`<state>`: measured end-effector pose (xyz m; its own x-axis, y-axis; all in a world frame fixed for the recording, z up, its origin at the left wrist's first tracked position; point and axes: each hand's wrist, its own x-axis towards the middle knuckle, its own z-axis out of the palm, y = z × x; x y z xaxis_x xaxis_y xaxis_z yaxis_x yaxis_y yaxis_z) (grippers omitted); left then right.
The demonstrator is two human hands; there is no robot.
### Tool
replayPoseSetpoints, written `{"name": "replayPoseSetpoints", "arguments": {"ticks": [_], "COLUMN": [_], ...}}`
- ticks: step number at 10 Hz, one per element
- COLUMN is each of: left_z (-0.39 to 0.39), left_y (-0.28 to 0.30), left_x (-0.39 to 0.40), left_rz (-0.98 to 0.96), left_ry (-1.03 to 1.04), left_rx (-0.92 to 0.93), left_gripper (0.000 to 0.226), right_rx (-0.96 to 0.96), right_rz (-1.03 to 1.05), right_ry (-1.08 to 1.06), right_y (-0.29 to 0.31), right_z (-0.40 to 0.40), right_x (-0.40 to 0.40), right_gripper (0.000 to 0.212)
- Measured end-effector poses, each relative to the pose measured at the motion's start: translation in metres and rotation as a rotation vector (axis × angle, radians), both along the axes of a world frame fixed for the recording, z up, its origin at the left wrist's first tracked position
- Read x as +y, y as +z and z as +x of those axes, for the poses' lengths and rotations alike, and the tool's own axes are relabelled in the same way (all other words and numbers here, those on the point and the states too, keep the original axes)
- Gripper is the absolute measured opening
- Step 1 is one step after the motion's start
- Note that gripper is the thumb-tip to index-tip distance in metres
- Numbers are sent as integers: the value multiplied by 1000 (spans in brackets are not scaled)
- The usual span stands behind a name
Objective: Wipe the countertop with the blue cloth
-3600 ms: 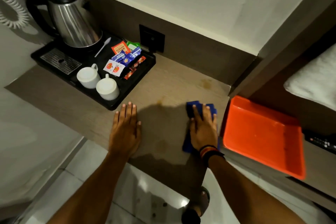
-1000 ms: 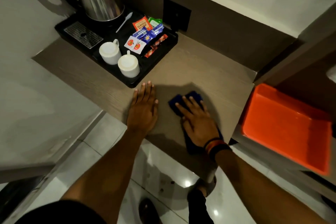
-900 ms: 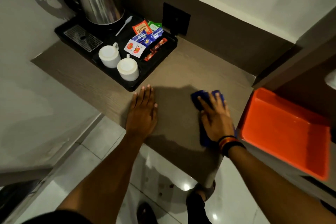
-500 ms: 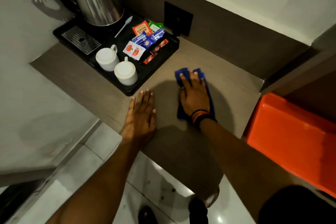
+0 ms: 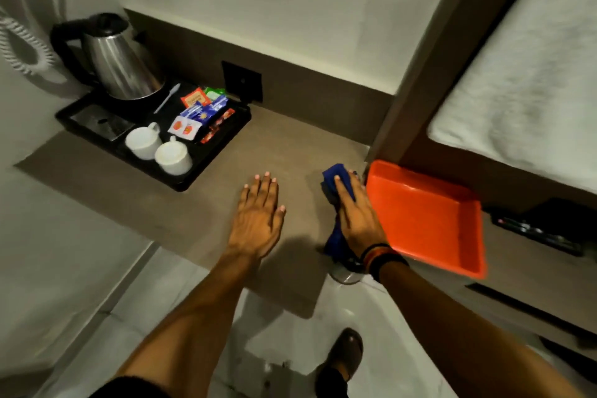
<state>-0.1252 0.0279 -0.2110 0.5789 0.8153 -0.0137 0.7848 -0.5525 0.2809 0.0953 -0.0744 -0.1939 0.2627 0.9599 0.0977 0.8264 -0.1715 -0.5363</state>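
The blue cloth (image 5: 336, 178) lies on the brown countertop (image 5: 290, 152) at its right end, close to the orange tray. My right hand (image 5: 357, 216) presses flat on the cloth, covering most of it; blue shows past the fingertips and beside the wrist. My left hand (image 5: 258, 216) rests palm down on the bare countertop to the left of the cloth, fingers spread, holding nothing.
A black tray (image 5: 223, 139) at the back left carries a steel kettle (image 5: 119, 68), two white cups (image 5: 158, 149) and sachets (image 5: 200, 116). An orange tray (image 5: 426, 220) sits right of the countertop. White bedding (image 5: 529, 74) lies beyond. A wall socket (image 5: 241, 81) sits behind.
My right hand has slid the cloth from the middle back of the countertop to its right end beside the orange tray. The left hand has stayed flat in place. The camera tilted up.
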Motion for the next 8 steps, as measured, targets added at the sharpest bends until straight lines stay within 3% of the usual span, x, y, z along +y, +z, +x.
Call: {"name": "replayPoseSetpoints", "arguments": {"ticks": [1,3,5,6,7,8], "left_z": [62,155,163,153,151,147], "left_y": [10,1,-21,-12,16,56], "left_x": [-8,-18,-16,-10,5,18], "left_rz": [1,-51,-20,6,77,213], "left_ry": [-93,-160,-144,-112,-85,-94], "left_rx": [-36,-71,-40,-17,-1,-67], "left_gripper": [71,72,71,74,76,76], "right_rx": [-76,-163,-148,-154,4,298], "right_rz": [-40,-225,-371,-396,-236,116], "right_ry": [-130,-205,-124,-102,-151,-279], "right_y": [6,-39,-82,-66,-25,32], "right_z": [74,157,169,158,129,85], "right_x": [-21,-32,-20,-26,-48,-100], "right_gripper": [65,73,61,63,63,52]}}
